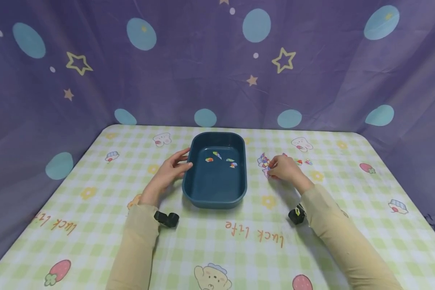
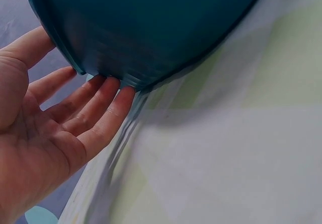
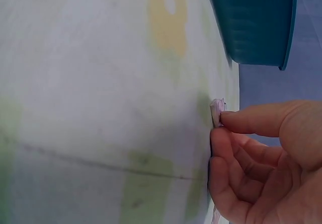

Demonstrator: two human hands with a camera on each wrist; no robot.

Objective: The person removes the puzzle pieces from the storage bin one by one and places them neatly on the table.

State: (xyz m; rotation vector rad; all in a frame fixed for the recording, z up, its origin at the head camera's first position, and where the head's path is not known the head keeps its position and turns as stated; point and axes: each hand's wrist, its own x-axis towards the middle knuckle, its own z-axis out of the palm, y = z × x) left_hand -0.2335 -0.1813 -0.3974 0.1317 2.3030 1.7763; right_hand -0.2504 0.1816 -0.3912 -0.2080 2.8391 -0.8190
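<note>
A dark teal rectangular bin [image 1: 214, 189] with rounded corners stands mid-table. On its floor lie several small, colourful pieces [image 1: 209, 160] that look like wrapped candies. My left hand [image 1: 168, 171] holds the bin's left side, its thumb over the rim and its fingertips against the outer wall, as the left wrist view also shows. To the right of the bin, my right hand [image 1: 285, 168] pinches a small pinkish wrapped piece [image 3: 218, 110] between thumb and forefinger, low at the tabletop. Beside that hand is a cluster of similar pieces [image 1: 263, 160], partly hidden by it.
A few more colourful pieces [image 1: 308, 162] lie beyond my right hand. The tablecloth [image 1: 217, 237] is green-checked, printed with flowers, strawberries and lettering. A purple curtain [image 1: 188, 72] with stars and dots hangs behind the table's far edge. Each wrist wears a black camera [image 1: 166, 219].
</note>
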